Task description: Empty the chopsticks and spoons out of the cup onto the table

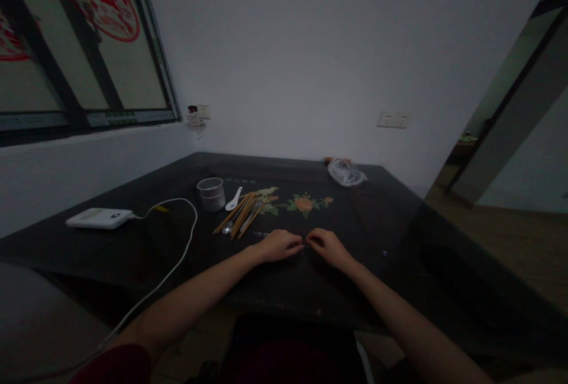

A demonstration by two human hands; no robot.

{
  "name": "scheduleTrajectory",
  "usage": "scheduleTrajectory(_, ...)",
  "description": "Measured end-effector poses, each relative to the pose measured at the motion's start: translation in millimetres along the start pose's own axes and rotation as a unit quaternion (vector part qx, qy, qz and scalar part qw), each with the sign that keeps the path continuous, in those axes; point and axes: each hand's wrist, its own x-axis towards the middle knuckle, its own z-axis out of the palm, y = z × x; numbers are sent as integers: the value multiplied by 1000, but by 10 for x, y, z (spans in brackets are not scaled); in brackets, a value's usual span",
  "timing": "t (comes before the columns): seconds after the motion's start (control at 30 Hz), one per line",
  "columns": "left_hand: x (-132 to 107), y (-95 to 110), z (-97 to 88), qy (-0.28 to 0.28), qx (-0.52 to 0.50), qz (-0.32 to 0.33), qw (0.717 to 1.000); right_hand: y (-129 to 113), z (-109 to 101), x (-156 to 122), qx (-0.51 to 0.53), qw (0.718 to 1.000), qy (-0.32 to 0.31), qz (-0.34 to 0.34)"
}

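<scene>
My left hand [278, 245] and my right hand [327, 247] rest side by side on the dark table [381, 218], fingertips nearly touching. Both hands have their fingers curled down towards each other; whether anything lies between them is too dark to tell. Just beyond my left hand lies a bundle of wooden chopsticks [240, 214] with a metal spoon [228, 228] among them. A white ceramic spoon [234, 199] and a small metal cup [211, 193] stand further back on the left.
A white power bank [99, 218] with a white cable [181, 248] lies at the table's left. A clear plastic bag [347, 173] sits at the far edge. Flower decoration [304, 203] marks the tabletop. A wall and window stand to the left, a doorway to the right.
</scene>
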Motion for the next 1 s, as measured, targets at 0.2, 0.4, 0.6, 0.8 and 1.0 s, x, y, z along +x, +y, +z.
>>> scheduleTrajectory(0.2, -8, 31, -43, -8, 1, 11, 1000, 53, 17, 8, 3, 1000, 0, -5)
scheduleTrajectory(0.4, -13, 59, -56, -16, 1, 16, 1000, 46, 22, 7, 3, 1000, 8, -3)
scheduleTrajectory(0.6, -13, 62, -62, -16, 6, 20, 1000, 26, 13, 0, 3, 1000, 6, -2)
scheduleTrajectory(0.8, -14, 75, -75, -19, 7, 18, 1000, 21, 6, -2, 11, 1000, 4, -6)
scheduleTrajectory(1.0, -10, 69, -54, -9, 5, 26, 1000, 2, 0, -10, 6, 1000, 4, -9)
